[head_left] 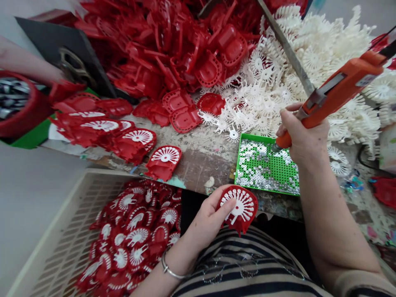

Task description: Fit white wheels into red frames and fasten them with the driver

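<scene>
My left hand (213, 212) grips a red plastic part (244, 225) with a white spoked disc (243, 206) on its face, held in front of my striped top. My thumb lies across the disc's left side. Closed around an orange electric screwdriver (334, 90), my right hand (305, 132) holds its tip down over a green tray (267, 189). Small silver screws or washers (250, 154) cover much of the tray's perforated floor. Whether the tip touches one of them I cannot tell.
Red parts (173, 45) are heaped at the back, beside a pile of white spoked discs (297, 66). Red parts with discs (165, 161) line the table's front edge. A white basket (55, 231) below holds more. At left, another person's arm (27, 57) reaches in.
</scene>
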`<state>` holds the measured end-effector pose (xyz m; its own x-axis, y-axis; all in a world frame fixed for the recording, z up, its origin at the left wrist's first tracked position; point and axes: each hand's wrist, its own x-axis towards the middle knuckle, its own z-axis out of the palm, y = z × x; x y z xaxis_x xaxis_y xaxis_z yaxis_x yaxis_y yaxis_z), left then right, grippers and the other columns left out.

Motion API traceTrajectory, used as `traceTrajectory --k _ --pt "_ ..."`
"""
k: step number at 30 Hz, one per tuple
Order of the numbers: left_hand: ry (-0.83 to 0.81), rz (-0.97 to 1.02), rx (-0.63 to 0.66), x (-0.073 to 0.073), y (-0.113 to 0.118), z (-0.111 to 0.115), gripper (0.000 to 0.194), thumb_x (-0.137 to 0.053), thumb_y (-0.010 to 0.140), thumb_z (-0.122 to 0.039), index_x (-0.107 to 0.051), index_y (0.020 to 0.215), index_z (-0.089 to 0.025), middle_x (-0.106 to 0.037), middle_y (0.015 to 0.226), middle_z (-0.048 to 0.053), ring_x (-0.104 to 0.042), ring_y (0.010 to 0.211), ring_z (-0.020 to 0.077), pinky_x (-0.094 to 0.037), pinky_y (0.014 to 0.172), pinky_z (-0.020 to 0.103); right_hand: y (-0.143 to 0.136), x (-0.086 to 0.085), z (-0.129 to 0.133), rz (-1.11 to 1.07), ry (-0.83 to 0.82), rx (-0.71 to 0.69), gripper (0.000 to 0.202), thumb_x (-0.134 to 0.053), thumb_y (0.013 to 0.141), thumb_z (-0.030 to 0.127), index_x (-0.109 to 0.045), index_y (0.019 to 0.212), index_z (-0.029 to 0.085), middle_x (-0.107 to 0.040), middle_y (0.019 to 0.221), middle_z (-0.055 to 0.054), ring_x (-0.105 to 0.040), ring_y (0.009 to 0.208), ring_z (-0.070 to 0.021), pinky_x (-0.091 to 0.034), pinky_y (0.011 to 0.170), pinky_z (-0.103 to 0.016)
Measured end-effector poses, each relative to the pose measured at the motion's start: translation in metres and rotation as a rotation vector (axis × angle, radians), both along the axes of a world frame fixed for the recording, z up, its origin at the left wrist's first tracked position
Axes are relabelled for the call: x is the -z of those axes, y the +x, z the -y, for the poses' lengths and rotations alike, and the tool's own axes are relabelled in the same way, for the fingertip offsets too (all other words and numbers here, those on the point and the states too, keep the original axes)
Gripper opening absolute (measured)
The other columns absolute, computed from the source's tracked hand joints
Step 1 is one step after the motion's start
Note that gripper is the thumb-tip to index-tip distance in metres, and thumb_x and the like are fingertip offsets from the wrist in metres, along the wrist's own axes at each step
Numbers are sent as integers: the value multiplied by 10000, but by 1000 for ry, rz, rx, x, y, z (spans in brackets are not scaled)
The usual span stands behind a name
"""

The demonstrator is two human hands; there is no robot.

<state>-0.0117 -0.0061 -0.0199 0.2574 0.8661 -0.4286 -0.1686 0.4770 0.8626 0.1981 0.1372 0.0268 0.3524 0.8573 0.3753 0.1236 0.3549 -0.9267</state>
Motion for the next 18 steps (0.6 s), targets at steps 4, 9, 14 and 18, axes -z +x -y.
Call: traceTrajectory --k 4,9,14,18 --pt "2 -5 3 1 0 0 316 -673 855 -388 -674 1115 -208 -742 972 21 -648 840 137 -531 760 224 0 2 -2 14 -2 -3 205 -764 728 302 -609 821 204 -490 518 82 -501 428 -122 -433 436 -283" --pt "-10 -16 -4 0 0 0 339 -678 847 -399 -670 1123 -201 -743 974 29 -654 838 146 -536 760 239 1 0 -3 -11 -17 13 217 -774 702 312 -621 804 197 -507 502 66 -498 416 -128 -427 412 -288" --pt "3 -1 -38 -5 1 0 335 -683 843 -384 -662 1117 -192 -740 1004 33 -661 870 152 -537 790 246 1 -20 4 -97 -1 -2 224 -769 633 271 -602 766 203 -486 483 82 -483 392 -126 -400 382 -285" --pt "-12 38 -67 -11 8 -3 354 -686 836 -384 -647 1122 -179 -739 969 37 -662 802 148 -534 725 241 -12 -52 31 -252 -27 -66 158 -682 603 199 -560 698 227 -410 414 98 -378 348 -105 -352 343 -261"
